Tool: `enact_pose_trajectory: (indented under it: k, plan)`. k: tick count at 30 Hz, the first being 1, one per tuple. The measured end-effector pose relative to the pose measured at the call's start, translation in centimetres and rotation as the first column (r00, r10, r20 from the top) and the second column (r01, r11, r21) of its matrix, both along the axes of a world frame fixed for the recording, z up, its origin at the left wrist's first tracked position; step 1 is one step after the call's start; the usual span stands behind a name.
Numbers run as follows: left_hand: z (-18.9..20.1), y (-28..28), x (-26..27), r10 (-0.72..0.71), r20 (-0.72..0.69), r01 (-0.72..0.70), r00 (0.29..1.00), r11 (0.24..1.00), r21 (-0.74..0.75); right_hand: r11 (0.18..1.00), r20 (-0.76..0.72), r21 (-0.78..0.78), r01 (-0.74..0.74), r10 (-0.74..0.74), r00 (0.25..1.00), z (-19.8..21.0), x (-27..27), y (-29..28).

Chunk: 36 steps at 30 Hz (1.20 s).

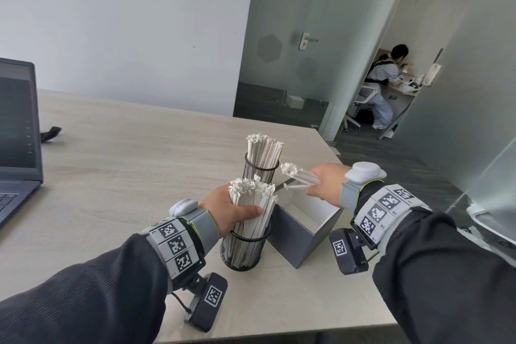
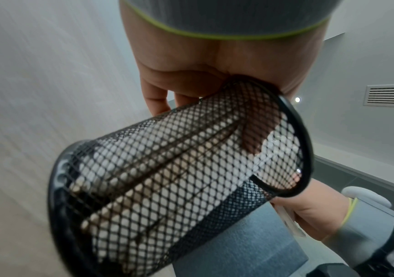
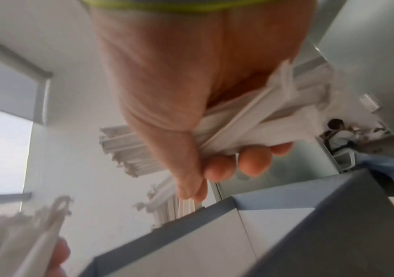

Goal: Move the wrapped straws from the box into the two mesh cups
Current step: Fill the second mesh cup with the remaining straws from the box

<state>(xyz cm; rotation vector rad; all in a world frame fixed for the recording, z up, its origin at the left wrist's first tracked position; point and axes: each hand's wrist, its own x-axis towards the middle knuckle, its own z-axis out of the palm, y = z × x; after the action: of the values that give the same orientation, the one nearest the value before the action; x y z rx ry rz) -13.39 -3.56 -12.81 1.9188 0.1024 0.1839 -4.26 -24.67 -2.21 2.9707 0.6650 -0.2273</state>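
Your right hand [image 1: 325,180] is curled around a small bundle of wrapped straws [image 1: 300,174] above the open grey box [image 1: 303,227], while just left of the box your left hand [image 1: 233,211] clasps the straws standing in the near mesh cup [image 1: 245,248], apparently steadying them, with the far mesh cup [image 1: 259,170], also full, behind the box's left corner.

White paper-wrapped straws [image 1: 252,204] fill the black mesh cup [image 1: 245,248] under the left hand [image 1: 231,211]. Beside it, the box [image 1: 303,229] is grey outside, white inside, on a pale wood-grain bench [image 1: 125,148].
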Motion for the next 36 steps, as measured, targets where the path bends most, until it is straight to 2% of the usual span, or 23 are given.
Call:
enact_pose_trajectory:
  k: [4,7,9,11,13,14,15,18,21,24,30,36]
  plan:
    - [0.0,0.1,0.0,0.015,-0.013,-0.014,1.000,0.999,0.033,0.937,0.032,0.347,0.028,-0.042,0.999,0.0,-0.7,-0.7]
    - [0.1,0.0,0.0,0.025,-0.018,-0.024,1.000,0.999,0.049,0.805,0.040,0.592,0.034,-0.071,0.997,0.4,-1.8,-0.3]
    - [0.1,0.0,0.1,0.027,-0.026,-0.025,0.999,0.998,0.062,0.636,0.024,0.771,0.031,-0.079,0.997,0.4,-2.7,0.1]
    - [0.1,0.0,0.1,0.029,-0.031,-0.027,0.999,0.997,0.070,0.398,-0.039,0.915,0.065,-0.073,0.997,0.4,-3.5,0.6]
    - [0.1,0.0,0.1,0.030,-0.030,-0.028,0.999,0.998,0.064,0.146,-0.155,0.977,0.158,-0.031,0.987,0.1,-4.1,1.4]
    - [0.1,-0.1,0.0,0.029,-0.026,-0.027,0.999,0.998,0.061,0.045,-0.205,0.978,0.205,0.000,0.979,0.0,-4.3,1.8]
    - [0.2,-0.1,-0.1,0.028,-0.022,-0.027,0.999,0.998,0.060,-0.014,-0.239,0.971,0.240,0.027,0.971,-0.1,-4.6,2.3]
    - [0.6,-0.2,-0.1,0.017,-0.016,-0.017,1.000,0.999,0.051,-0.029,-0.306,0.952,0.305,-0.013,0.952,-0.8,-5.2,3.2]
    - [0.6,-0.1,-0.2,0.024,-0.016,-0.023,1.000,0.998,0.057,0.031,-0.361,0.930,0.366,-0.099,0.927,-2.1,-5.8,3.7]
    - [0.4,-0.1,-0.1,0.023,-0.019,-0.022,1.000,0.999,0.049,0.092,-0.383,0.915,0.393,-0.108,0.917,-3.1,-6.5,4.1]
    - [0.7,0.0,-0.3,0.009,0.028,-0.009,1.000,1.000,0.010,0.203,-0.310,0.916,0.346,-0.188,0.932,-4.7,-6.8,5.2]
    - [0.9,0.3,-0.5,0.001,0.076,0.007,0.997,0.995,-0.101,0.255,-0.236,0.920,0.298,-0.246,0.940,-6.0,-6.7,6.0]
